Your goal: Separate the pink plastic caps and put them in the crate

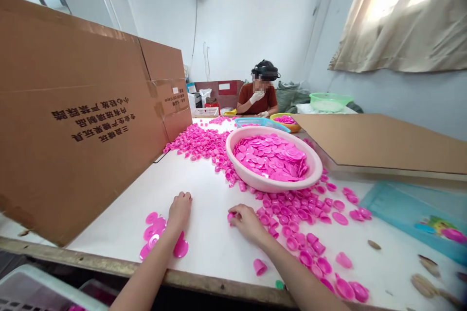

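Observation:
My left hand (179,213) rests on the white table (204,252) with its fingers curled into a loose fist, beside a small pile of flat pink discs (156,234). What it holds, if anything, is hidden. My right hand (247,222) pinches a small pink cap (231,215) at the edge of a spread of loose pink caps (302,223). Behind both hands stands a pale pink basin (273,182) filled with flat pink discs.
A large cardboard box (80,121) walls the left side. A cardboard sheet (379,141) and a blue tray (412,216) lie at the right. A person in a brown shirt (260,98) sits at the far end with coloured baskets. More caps (200,141) are heaped farther back.

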`<act>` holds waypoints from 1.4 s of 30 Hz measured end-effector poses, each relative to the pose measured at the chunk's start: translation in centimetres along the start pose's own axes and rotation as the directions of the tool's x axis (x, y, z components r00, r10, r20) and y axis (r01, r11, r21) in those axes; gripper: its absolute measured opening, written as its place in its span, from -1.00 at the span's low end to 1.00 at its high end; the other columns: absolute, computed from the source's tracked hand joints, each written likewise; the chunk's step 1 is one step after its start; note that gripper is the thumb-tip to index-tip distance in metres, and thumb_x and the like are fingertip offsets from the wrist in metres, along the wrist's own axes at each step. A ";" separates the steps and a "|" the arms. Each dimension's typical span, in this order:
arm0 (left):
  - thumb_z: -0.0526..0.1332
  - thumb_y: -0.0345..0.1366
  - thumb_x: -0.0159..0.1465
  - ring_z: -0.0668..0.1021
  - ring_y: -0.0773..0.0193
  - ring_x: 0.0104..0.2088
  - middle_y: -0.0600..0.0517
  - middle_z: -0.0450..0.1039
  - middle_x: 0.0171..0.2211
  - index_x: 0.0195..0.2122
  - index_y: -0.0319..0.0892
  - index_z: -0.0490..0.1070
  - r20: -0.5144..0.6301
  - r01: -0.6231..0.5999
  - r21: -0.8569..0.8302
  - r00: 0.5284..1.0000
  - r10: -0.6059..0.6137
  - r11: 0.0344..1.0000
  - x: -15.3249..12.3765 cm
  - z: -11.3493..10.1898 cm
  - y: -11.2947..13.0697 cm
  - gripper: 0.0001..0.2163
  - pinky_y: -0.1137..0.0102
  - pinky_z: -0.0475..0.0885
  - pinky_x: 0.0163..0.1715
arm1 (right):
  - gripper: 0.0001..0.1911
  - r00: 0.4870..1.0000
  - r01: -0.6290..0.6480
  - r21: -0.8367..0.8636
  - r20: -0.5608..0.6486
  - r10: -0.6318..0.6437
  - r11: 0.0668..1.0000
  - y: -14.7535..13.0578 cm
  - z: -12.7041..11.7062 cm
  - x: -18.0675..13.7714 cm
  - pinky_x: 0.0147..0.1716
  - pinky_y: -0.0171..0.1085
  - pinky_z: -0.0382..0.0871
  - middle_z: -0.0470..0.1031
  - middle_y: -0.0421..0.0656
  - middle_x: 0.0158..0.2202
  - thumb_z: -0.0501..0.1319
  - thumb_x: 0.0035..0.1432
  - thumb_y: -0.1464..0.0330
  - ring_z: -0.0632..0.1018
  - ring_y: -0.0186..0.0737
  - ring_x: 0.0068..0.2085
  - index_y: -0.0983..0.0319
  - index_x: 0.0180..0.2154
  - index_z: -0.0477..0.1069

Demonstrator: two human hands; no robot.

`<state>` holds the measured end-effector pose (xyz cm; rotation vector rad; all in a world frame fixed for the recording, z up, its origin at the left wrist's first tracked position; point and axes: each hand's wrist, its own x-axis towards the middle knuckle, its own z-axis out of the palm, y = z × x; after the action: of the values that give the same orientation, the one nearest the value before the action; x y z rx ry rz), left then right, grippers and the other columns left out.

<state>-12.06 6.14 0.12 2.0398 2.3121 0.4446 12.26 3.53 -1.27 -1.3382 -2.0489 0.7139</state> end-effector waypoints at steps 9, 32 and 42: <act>0.06 -0.22 0.12 0.38 0.38 -0.55 0.10 0.33 -0.58 -0.34 -0.21 0.32 0.140 0.055 -0.815 0.985 0.104 0.577 -3.8 1.5 7.6 -0.81 0.51 0.22 -0.56 | -0.71 0.979 -0.203 0.361 0.072 0.190 0.910 0.9 -0.2 0.9 -0.48 -0.39 0.30 0.44 -0.11 -0.39 0.01 0.10 0.33 0.44 -0.32 -0.45 0.33 -0.22 0.39; -0.07 -0.26 0.19 0.35 0.21 -0.24 -0.03 0.32 -0.27 -0.12 -0.15 0.23 0.227 -0.183 -0.335 0.936 0.268 0.924 -1.9 2.1 10.8 -0.74 0.36 0.20 -0.25 | -0.92 0.784 -0.613 0.501 0.480 0.393 0.611 0.0 1.1 1.2 -0.66 -0.44 0.39 0.38 -0.21 -0.72 0.13 -0.08 0.60 0.48 -0.31 -0.63 0.34 -0.51 0.32; -0.03 -0.30 0.15 0.21 0.10 -0.11 -0.05 0.14 -0.10 -0.07 0.01 0.21 0.100 -0.004 -0.178 0.995 0.023 0.984 -2.6 4.6 11.4 -0.70 0.22 0.10 -0.17 | -0.91 0.751 -0.649 0.483 0.530 0.394 0.588 -0.1 1.1 1.7 -0.70 -0.47 0.36 0.36 -0.24 -0.75 0.09 -0.05 0.60 0.44 -0.35 -0.69 0.34 -0.47 0.24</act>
<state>0.31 5.67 -2.07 1.9482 2.1188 0.5146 10.88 4.90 -1.60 -1.4460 -1.3470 1.8901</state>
